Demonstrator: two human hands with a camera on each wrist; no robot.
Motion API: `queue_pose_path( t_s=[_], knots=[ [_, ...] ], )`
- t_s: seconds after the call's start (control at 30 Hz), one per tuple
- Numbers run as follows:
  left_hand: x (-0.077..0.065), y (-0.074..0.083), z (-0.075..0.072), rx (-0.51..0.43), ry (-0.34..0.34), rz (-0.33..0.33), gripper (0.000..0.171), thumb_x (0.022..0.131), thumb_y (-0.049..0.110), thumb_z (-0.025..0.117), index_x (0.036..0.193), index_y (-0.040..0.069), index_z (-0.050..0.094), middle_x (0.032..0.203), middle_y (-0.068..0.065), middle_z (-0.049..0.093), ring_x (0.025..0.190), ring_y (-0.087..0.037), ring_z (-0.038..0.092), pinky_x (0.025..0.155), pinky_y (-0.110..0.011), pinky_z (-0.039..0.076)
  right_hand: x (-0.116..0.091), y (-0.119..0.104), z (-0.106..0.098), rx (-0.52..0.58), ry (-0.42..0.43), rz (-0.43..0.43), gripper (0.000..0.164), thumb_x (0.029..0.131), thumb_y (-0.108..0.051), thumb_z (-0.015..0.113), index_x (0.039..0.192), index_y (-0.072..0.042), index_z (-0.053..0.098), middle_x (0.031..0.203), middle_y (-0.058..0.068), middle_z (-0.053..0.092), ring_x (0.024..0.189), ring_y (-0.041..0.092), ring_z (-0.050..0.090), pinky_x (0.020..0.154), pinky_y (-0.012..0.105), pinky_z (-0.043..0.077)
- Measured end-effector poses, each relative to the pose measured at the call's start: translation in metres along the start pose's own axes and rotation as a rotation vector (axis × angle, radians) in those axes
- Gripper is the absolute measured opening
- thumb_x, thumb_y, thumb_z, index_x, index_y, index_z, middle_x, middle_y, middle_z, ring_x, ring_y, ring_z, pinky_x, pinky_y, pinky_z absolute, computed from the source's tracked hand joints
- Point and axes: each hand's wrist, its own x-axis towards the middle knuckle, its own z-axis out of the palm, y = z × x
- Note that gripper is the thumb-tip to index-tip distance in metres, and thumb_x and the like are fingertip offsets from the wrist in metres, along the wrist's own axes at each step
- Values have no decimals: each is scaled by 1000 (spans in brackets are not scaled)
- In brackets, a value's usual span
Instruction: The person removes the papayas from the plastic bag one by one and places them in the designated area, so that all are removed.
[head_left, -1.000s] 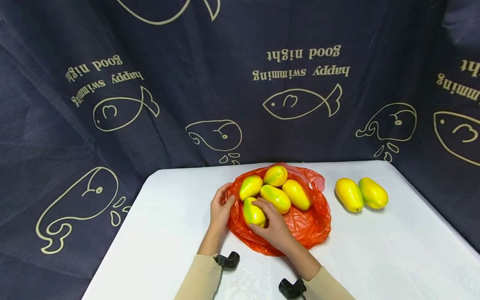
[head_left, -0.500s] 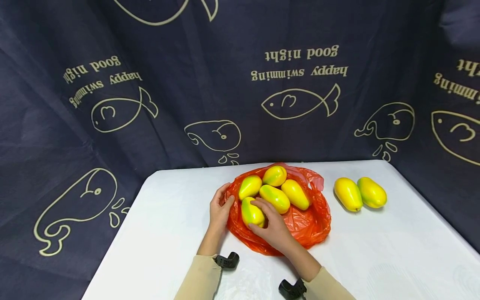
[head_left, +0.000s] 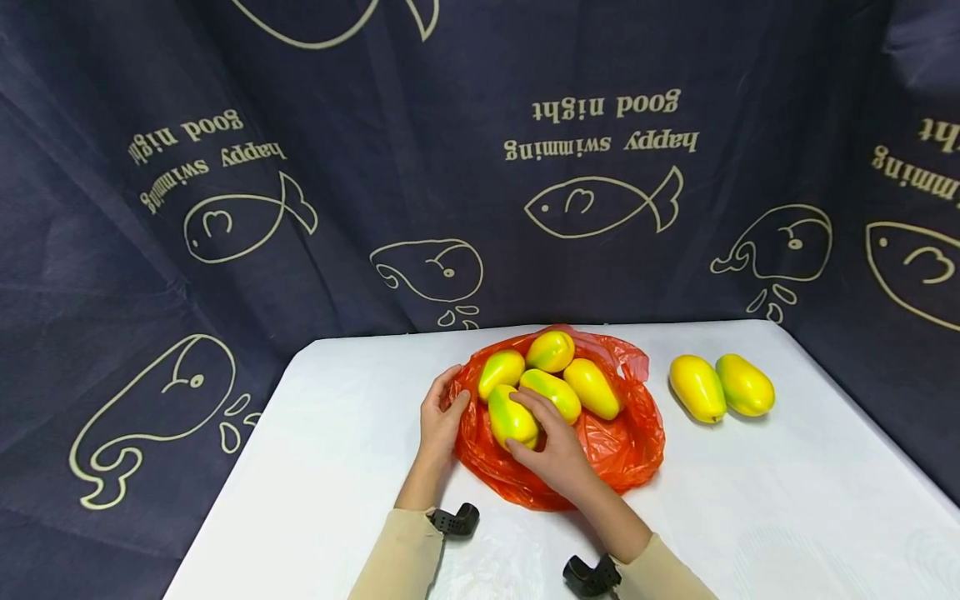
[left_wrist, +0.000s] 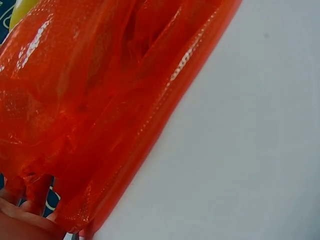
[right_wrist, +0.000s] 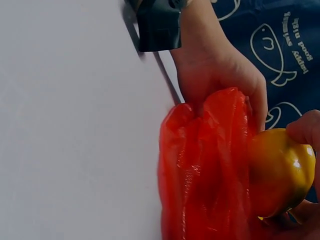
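A red plastic bag [head_left: 636, 437] lies open on the white table with several yellow-green mangoes inside. My left hand [head_left: 441, 423] holds the bag's left rim, thumb over the inner side; in the left wrist view the red film [left_wrist: 107, 95] hides most of its fingers. Thumb and fingers of my right hand [head_left: 557, 448] grip the mango [head_left: 510, 415] nearest me, at the bag's front left. In the right wrist view this mango [right_wrist: 285, 167] sits just above the bag's edge. Behind it rest another green-streaked mango [head_left: 551, 393], and more mangoes [head_left: 592, 388] farther right and back.
Two more mangoes [head_left: 698, 388] lie side by side on the table, right of the bag. The white table [head_left: 337, 433] ends at a dark blue curtain [head_left: 420, 150] printed with fish and whales, which stands behind and on both sides.
My right hand has shifted slightly right and the mango in its grip has come up a little, now overlapping the one behind it. My left hand stays at the bag's rim.
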Motion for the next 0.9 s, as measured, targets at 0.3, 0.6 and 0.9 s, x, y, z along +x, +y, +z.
queue_pose_path(
  t_s=[0.3, 0.6, 0.9],
  knots=[
    [0, 1, 1, -16, 15, 9, 46, 96, 7, 59, 141, 14, 54, 148, -6, 53, 134, -24, 51, 102, -18, 48, -1, -5, -13, 19, 13, 9, 62, 83, -16, 77, 140, -23, 54, 152, 3, 48, 142, 29, 42, 113, 56, 41],
    [1, -1, 1, -8, 12, 29, 45, 96, 7, 59, 141, 12, 54, 147, -8, 53, 135, -26, 50, 101, -16, 47, -2, -8, -24, 31, 14, 19, 63, 83, -14, 76, 141, -25, 52, 154, 0, 45, 145, 27, 38, 114, 55, 40],
    [0, 0, 1, -7, 16, 21, 46, 96, 6, 59, 141, 11, 54, 148, -8, 53, 135, -26, 50, 100, -15, 47, -1, -11, -36, -2, 60, -2, 66, 83, -14, 77, 143, -27, 52, 156, 1, 43, 144, 23, 40, 112, 47, 45]
  ],
)
